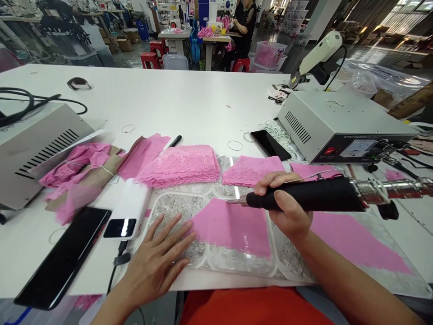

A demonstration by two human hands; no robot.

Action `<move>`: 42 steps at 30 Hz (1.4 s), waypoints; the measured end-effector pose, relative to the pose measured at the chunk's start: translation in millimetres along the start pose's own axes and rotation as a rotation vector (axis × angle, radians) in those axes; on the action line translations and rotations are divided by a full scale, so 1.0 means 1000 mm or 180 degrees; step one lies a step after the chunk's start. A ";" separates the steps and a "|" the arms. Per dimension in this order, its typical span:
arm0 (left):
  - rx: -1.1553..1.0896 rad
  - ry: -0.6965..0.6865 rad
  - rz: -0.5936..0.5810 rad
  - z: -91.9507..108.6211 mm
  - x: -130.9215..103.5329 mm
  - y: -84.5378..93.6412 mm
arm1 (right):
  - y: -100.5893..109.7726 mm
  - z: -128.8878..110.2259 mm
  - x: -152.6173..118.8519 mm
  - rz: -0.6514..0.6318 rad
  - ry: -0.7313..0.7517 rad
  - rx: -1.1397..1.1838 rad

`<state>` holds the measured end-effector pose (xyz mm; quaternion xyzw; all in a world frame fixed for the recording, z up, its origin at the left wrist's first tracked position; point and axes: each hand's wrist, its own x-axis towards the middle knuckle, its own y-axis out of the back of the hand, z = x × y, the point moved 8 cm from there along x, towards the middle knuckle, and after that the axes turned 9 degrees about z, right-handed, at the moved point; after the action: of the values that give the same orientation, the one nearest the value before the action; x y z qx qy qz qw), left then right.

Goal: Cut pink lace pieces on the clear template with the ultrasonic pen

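My right hand [287, 203] is wrapped round a black handheld tool with a thin metal tip [311, 196], held level and pointing left. A cable with metal fittings runs off its rear to the right. The tip is at the upper edge of a pink fabric piece [233, 228], which lies flat on a patterned clear mat [241, 266]. Whether tip and cloth touch, I cannot tell. Flat, with fingers spread, my left hand [162, 257] rests on the mat, its fingertips at the fabric's left edge. Behind are a stack of pink lace pieces [182, 167] and a smaller pink stack [252, 169].
A grey control box [345, 122] stands at right, another grey box [40, 149] at left. Phones [64, 257] [270, 144], a white power bank [126, 212], a marker [176, 141] and bundled pink cloth [81, 167] lie around. Another person [241, 31] sits at a sewing machine.
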<state>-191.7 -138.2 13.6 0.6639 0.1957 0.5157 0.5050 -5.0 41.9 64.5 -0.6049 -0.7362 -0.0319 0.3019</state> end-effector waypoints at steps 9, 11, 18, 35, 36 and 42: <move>0.0072 -0.0097 0.0038 -0.002 -0.003 -0.001 | 0.027 -0.016 0.008 0.0333 0.0006 0.0203; 0.0054 -0.0080 0.0044 -0.002 -0.003 -0.001 | 0.036 -0.021 0.008 0.0360 0.0033 0.0124; 0.0042 -0.0067 0.0027 -0.003 -0.001 -0.002 | 0.044 -0.019 0.003 0.0357 0.0003 0.0114; -0.0037 -0.0171 0.0032 -0.006 -0.004 -0.004 | 0.076 -0.031 0.008 0.0591 0.0097 0.0035; -0.0048 -0.0150 0.0042 -0.006 -0.004 -0.004 | 0.081 -0.034 0.008 0.0604 0.0121 0.0001; -0.0076 -0.0059 0.0035 -0.007 -0.006 -0.004 | 0.093 -0.037 0.005 0.0681 0.0142 -0.0005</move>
<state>-199.5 -138.0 6.8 0.6636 0.1812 0.5146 0.5119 94.0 56.3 67.4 -0.6794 -0.6605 -0.0136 0.3194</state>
